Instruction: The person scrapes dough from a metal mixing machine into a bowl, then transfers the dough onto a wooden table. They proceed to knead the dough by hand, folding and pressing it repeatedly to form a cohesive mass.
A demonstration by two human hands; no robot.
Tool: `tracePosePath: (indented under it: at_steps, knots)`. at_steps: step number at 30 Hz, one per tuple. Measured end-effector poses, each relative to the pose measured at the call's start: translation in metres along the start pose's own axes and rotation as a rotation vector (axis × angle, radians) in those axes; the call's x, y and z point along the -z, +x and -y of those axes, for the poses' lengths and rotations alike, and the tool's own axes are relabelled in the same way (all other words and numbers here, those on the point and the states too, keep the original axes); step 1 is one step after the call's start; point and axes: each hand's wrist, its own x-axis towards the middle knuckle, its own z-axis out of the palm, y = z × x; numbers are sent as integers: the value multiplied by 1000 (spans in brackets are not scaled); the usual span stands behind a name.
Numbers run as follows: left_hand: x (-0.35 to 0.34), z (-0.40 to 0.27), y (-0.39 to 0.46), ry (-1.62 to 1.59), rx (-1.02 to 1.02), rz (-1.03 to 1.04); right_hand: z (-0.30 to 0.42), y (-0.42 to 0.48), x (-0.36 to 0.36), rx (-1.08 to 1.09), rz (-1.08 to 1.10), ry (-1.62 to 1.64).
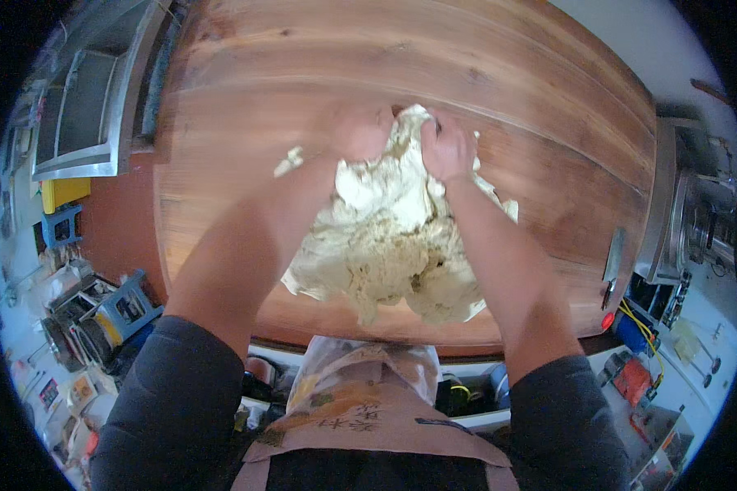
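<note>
A large, lumpy mass of pale dough lies on the wooden worktop in front of me. Its near part looks rough and torn, while the far part is whiter and stretched into a narrow peak. My left hand is blurred and presses at the left side of that peak, fingers curled against the dough. On the other side, my right hand grips the dough with bent fingers. Both arms reach forward over the mass. A small loose scrap of dough lies left of it, partly behind my left forearm.
A wide-bladed knife lies by the worktop's right edge. A metal-framed cabinet stands at the left, with blue plastic stools below it. Metal equipment borders the right side. An open shelf with containers sits under the near edge.
</note>
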Motion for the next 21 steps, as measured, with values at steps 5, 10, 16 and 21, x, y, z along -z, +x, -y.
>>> tracePosePath:
  at_steps: [5,10,16,21]
  knots:
    - [24,-14,10,132,55,42,8,37,13,-21,226,-96]
    - [34,-17,-35,147,30,-52,31,-32,42,150,156,-9]
    - [-42,-61,-184,188,-313,-558,40,-220,128,496,129,95]
    - [-89,-84,-289,198,-343,-698,-6,-302,135,718,144,384]
